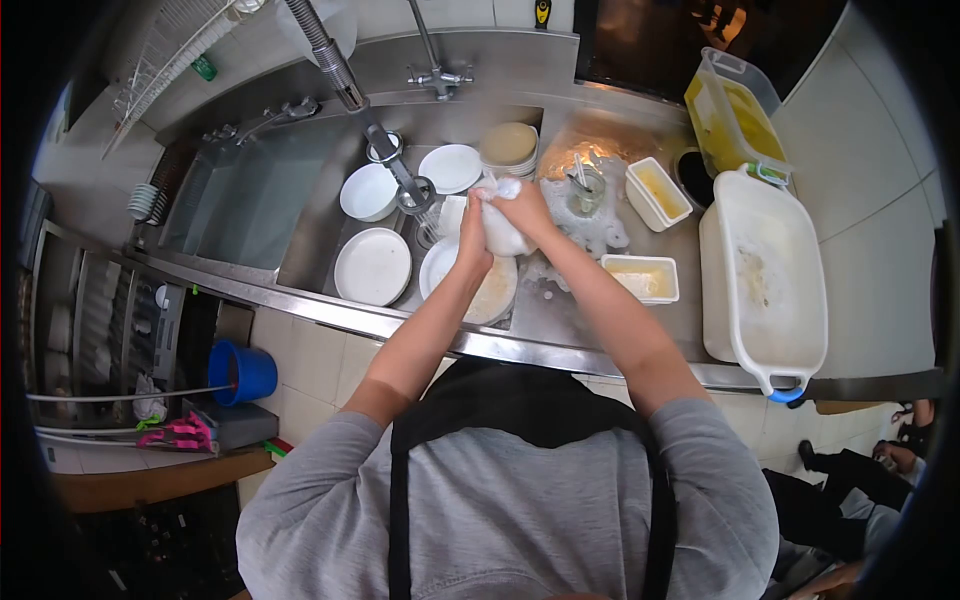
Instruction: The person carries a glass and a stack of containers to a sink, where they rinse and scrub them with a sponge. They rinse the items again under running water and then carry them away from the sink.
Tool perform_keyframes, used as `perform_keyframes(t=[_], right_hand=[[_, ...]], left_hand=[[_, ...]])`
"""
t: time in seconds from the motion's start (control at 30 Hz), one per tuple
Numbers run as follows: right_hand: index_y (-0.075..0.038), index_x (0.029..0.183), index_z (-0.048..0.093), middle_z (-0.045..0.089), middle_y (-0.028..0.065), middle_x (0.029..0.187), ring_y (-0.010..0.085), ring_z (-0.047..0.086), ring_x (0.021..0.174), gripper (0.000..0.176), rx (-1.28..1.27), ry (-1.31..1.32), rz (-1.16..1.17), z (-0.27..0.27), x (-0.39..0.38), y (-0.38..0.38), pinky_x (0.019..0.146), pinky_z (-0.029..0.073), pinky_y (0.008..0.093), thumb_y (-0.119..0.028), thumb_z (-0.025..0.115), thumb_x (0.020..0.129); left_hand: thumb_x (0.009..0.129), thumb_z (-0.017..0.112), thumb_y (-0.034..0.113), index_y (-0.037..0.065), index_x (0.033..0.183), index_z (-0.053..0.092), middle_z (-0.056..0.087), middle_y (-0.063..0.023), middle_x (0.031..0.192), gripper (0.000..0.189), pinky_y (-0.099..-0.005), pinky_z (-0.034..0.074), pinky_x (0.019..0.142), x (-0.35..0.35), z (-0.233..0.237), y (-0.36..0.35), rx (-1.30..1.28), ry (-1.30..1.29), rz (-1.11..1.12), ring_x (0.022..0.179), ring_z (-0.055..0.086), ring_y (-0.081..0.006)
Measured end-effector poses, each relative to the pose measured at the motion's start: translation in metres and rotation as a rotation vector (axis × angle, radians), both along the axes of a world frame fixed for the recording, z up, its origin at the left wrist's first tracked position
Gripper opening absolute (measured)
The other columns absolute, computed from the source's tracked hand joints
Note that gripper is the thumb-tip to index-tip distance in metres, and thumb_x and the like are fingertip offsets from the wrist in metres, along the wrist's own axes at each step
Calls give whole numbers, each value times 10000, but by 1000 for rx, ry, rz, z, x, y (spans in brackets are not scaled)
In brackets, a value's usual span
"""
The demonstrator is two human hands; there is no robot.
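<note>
Over the sink basin, my left hand [474,232] and my right hand [523,212] are closed on a white soapy item [505,232], perhaps a cloth; its exact shape is unclear. Just left of them the spray head [415,195] hangs with water coming out. Beneath my hands lies a white plate with yellowish residue [490,298]. Around them in the basin are a round white plate [373,267], a white bowl [368,192], another white plate [450,168] and a plate stack [509,146].
Right of the basin are a glass jar with utensils [586,191], two rectangular containers [657,194] [641,278], a large white tub [766,280] and a yellowish bin [738,115]. A water-filled sink [250,200] lies left. People sit at lower right.
</note>
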State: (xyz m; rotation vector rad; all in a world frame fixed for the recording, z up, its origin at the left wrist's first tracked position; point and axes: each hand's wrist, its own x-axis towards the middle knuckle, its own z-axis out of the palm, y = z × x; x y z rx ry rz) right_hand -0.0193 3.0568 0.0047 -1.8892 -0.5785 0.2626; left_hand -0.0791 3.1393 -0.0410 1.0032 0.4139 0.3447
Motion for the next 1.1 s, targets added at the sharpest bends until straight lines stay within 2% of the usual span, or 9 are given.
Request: perform_keyframes(t=[0.13, 0.23, 0.3, 0.43, 0.73, 0.83, 0.97, 1.03, 1.1], right_hand=[[-83, 1009, 591, 587, 51, 925, 118, 527, 859, 314, 143, 495, 368, -10, 2, -19, 755, 410, 238, -203, 620, 720], [-100, 1035, 574, 587, 52, 931, 133, 536, 841, 327, -136, 203, 627, 3, 2, -39, 748, 418, 247, -128, 568, 709], [-99, 1025, 575, 587, 53, 927, 141, 538, 836, 329, -111, 141, 544, 6, -2, -38, 742, 421, 252, -109, 554, 696], [-95, 999, 574, 583, 64, 918, 157, 544, 825, 314, -28, 305, 291, 10, -5, -43, 728, 428, 262, -91, 551, 685], [-118, 977, 523, 575, 86, 962, 217, 532, 911, 290, -88, 36, 165, -10, -22, -45, 807, 399, 287, -120, 576, 692], [-114, 982, 516, 576, 85, 966, 220, 530, 922, 303, -100, 36, 160, -3, -24, -47, 811, 397, 286, -114, 582, 687], [-105, 999, 540, 576, 77, 970, 203, 536, 893, 333, -52, 97, 152, -33, -15, -45, 782, 412, 284, -112, 605, 672], [-104, 997, 555, 575, 77, 980, 197, 536, 885, 325, -27, 212, 37, -66, -7, -37, 774, 417, 283, -102, 602, 676], [-103, 996, 570, 574, 77, 990, 191, 537, 878, 318, 2, 322, -75, -72, -4, -26, 766, 421, 283, -93, 600, 679]], left_hand=[[837, 349, 544, 55, 1221, 370, 499, -120, 1125, 622, -399, 421, 845, 9, -2, 34, -252, 12, -194, 1011, 506, -246], [847, 287, 551, 78, 1198, 414, 535, -114, 1078, 603, -413, 465, 785, -3, -5, 44, -321, 168, -431, 938, 553, -252], [850, 251, 554, 125, 1169, 446, 551, -76, 1060, 569, -404, 487, 743, -15, -31, 52, -465, 347, -450, 911, 569, -235], [862, 366, 408, 157, 1000, 558, 604, -17, 939, 345, -369, 507, 678, -27, -77, 98, -814, 129, -233, 848, 592, -190], [838, 403, 440, 157, 994, 566, 593, -42, 957, 362, -382, 503, 663, -22, -69, 119, -738, 139, -232, 840, 588, -221], [822, 401, 508, 160, 1025, 562, 592, -36, 989, 433, -386, 499, 680, -21, -74, 114, -627, 231, -267, 871, 588, -203], [800, 471, 491, 106, 1078, 543, 591, -106, 989, 481, -400, 461, 761, -10, -97, 96, 136, 493, -48, 886, 586, -242], [750, 528, 507, 80, 1123, 512, 560, -206, 976, 568, -394, 441, 758, -21, -56, 62, 1086, 399, 157, 848, 571, -334], [726, 568, 474, 77, 1118, 520, 542, -265, 941, 560, -383, 425, 774, -26, -16, 32, 1148, 372, 157, 856, 552, -365]])
